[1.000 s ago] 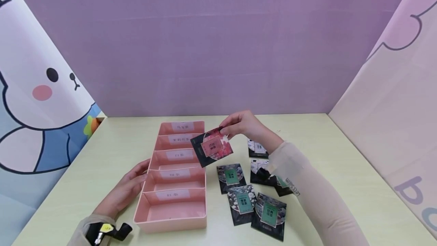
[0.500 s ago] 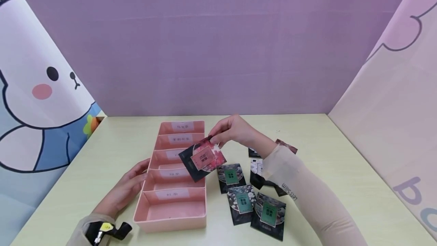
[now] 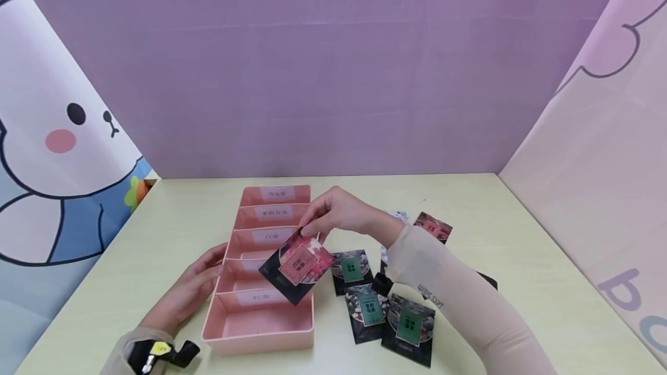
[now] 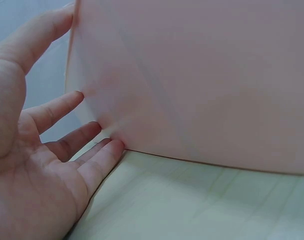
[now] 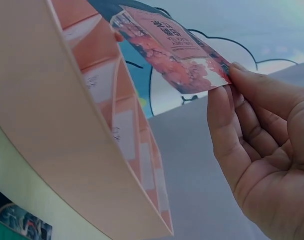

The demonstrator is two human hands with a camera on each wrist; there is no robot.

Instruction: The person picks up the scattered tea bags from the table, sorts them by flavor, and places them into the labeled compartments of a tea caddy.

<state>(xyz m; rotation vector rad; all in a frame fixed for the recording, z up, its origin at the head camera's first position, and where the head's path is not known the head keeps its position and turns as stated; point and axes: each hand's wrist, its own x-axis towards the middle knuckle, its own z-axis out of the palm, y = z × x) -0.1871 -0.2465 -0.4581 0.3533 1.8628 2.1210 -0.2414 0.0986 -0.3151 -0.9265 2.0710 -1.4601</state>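
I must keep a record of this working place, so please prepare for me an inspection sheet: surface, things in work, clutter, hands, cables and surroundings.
Surface: pale table, wood-like grain.
Job's things: pink box with five labelled compartments; held sachet, black and red; on the table, three green-labelled sachets, a red-labelled sachet and others partly hidden by the right sleeve.
Clutter: nothing seen.
Left hand: fingers touch the box's outer wall.
Right hand: pinches the held sachet by one corner, off the table.
Cables: nothing seen.
Surroundings: purple backdrop; printed panels at both sides.
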